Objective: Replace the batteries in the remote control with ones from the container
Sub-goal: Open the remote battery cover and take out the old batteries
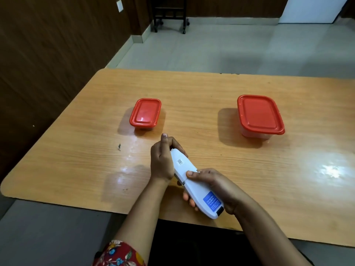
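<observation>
A white remote control (194, 186) is held back side up above the near edge of the table, with a blue label near its lower end. My left hand (162, 160) grips its far end, fingers wrapped around the tip. My right hand (213, 186) holds the near half, thumb pressed at the seam of the battery cover, where a narrow gap shows. Two clear containers with shut red lids stand farther back: a small one (146, 114) just beyond my left hand and a larger one (260, 116) to the right. Their contents are hidden.
The wooden table (80, 150) has rounded corners and a small dark mark (119, 146) at the left. A dark wood-panelled wall runs along the left. Beyond the table lies tiled floor with a black wheeled stand (169, 14) at the back.
</observation>
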